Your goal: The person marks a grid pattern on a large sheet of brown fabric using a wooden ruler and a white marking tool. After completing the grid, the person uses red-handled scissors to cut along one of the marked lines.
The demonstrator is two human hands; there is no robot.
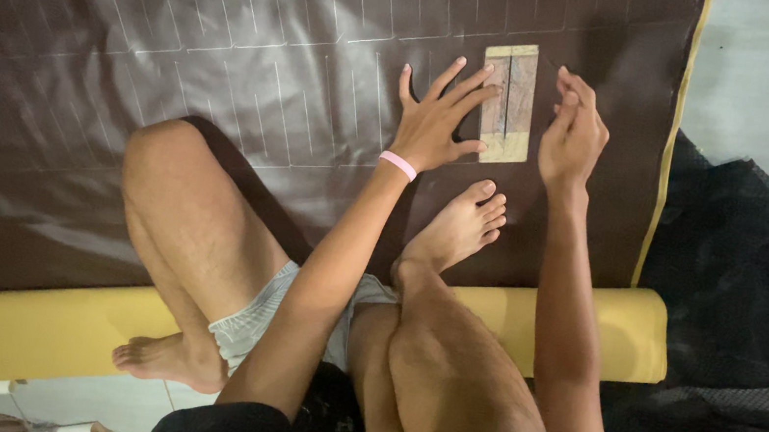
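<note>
On the dark brown leatherette sheet [227,57], my left hand [437,119] pressed flat, fingers spread apart, on a rectangular template [508,104], my right hand [574,132] beside it, fingers curled together.

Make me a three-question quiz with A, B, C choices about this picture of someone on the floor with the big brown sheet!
1. Where is the left hand?
A. Flat on the rectangular template
B. On the knee
C. In the air above the yellow roll

2. What colour is the wristband?
A. Green
B. Pink
C. Black

3. How does the dark brown sheet lie?
A. Crumpled in a ball
B. Hung on a wall
C. Spread flat, partly unrolled from the yellow roll

Answers:
1. A, the fingers are spread, with the fingertips on the template's left edge.
2. B, a pink band circles the left wrist.
3. C, it lies flat with rows of chalk-like lines, and the roll sits at its near edge. The right hand is at the template's right side.
</note>
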